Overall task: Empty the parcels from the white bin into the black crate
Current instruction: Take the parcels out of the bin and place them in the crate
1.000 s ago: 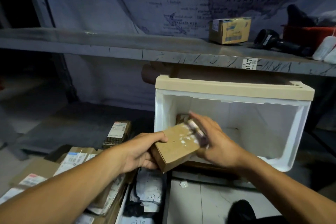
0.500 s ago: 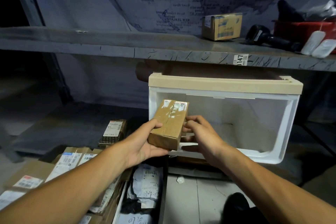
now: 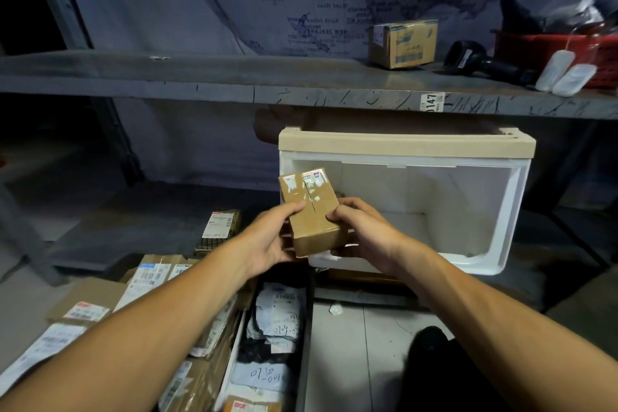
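Both hands gripped 1 small cardboard parcel [image 3: 312,211]. The left hand [image 3: 267,237] curled around its left edge with the thumb on top, and the right hand [image 3: 364,231] pinched its right edge, fingers wrapped underneath. The parcel was held in the air, tilted, its taped and labelled face turned up, just in front of the near left corner of the white bin [image 3: 501,211].

The bin lay tipped with its opening facing the person, its beige rim [image 3: 401,144] uppermost, under a grey shelf [image 3: 200,84]. What showed of its inside was bare white wall and floor; no other parcel could be seen there, though the corner hidden behind the held parcel and the hands could not be checked. By that view, this parcel was likely the last, or among the last, to come out.

Below and left of the hands sat the black crate [image 3: 306,328], of which only a dark edge showed clearly. It already held soft grey mailer bags [image 3: 277,314] with handwritten marks, and more boxed parcels [image 3: 157,274] were heaped to its left, some possibly outside it; the crate's bounds could not be told.

The work appeared to be near its end: most parcels seemed transferred, and what remained was lowering this 1 into the crate and checking the hidden corner of the bin.
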`<state>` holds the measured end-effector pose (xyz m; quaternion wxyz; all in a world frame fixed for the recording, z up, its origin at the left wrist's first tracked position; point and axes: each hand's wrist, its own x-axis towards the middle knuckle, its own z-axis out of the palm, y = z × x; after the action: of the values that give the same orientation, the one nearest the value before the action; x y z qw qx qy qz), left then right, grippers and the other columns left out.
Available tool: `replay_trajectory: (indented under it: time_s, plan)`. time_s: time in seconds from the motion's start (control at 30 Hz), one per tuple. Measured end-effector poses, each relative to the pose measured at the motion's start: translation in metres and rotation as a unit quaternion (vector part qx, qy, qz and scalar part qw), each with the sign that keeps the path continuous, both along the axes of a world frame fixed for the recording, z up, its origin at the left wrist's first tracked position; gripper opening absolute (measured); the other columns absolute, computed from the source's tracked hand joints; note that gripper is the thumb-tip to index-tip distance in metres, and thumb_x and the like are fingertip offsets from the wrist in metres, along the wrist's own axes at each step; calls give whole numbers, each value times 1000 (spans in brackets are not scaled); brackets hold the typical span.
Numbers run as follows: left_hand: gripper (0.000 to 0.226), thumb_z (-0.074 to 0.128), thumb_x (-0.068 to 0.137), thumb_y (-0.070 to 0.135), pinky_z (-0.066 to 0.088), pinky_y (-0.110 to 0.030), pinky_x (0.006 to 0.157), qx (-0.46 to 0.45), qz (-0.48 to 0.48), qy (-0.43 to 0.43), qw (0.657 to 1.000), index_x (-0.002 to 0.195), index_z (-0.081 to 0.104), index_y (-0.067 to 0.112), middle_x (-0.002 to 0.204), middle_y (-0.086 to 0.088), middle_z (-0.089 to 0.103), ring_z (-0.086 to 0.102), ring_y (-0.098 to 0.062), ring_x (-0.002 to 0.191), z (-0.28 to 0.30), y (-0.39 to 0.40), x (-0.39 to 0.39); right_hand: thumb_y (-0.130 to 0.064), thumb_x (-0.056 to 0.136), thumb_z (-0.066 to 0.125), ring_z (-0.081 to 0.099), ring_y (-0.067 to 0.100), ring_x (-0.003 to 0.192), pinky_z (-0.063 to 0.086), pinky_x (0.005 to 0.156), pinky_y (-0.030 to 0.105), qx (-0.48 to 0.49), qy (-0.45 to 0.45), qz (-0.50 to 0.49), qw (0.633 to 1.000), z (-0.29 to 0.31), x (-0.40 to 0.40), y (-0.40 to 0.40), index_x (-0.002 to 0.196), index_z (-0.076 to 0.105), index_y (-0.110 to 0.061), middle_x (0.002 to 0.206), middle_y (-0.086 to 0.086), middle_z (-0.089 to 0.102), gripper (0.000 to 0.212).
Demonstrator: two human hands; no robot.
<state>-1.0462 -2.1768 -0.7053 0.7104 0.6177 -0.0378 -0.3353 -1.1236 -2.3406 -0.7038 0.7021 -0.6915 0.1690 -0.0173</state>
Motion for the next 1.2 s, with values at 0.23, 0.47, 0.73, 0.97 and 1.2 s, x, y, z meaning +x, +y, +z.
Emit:
replay_trajectory:
  time_s: [0.23,0.47,0.73,0.97,1.2]
  plan:
    - [29,73,89,32,58,-42,74,-13,94,-6,995,114,64,19,107,-10,74,71,-28,100,8,12,4,-29,79,61,54,20,81,45,73,31,-5,17,21,1000,14,-11,-1,124,67,-16,92,4,61,47]
    - [22,73,89,22,61,-40,76,-33,101,12,994,109,67,13,105,-12,75,72,-27,98,13,22,2,-26,99,60,56,15,57,52,69,30,83,-22,-48,995,12,-9,-7,108,63,-15,77,3,56,15]
    - [17,64,95,21,57,-51,87,-36,62,46,996,111,59,16,113,-20,69,68,-37,102,10,20,-8,-21,94,68,62,29,82,58,86,45,104,11,-65,992,7,-4,1,132,51,-8,106,12,54,44]
    - [33,67,92,41,49,-57,101,34,9,20,999,115,63,18,115,-12,72,68,-33,107,7,20,-8,-19,91,64,62,23,78,54,59,33,119,-19,-148,982,10,-3,-9,120,56,-11,103,10,60,30]
    - [53,70,88,45,59,-45,79,52,-17,2,998,129,56,15,119,-15,70,71,-32,104,6,18,-7,-32,98,56,54,20,65,47,75,35,84,-7,-77,994,9,-5,-3,101,63,-15,64,2,50,19]
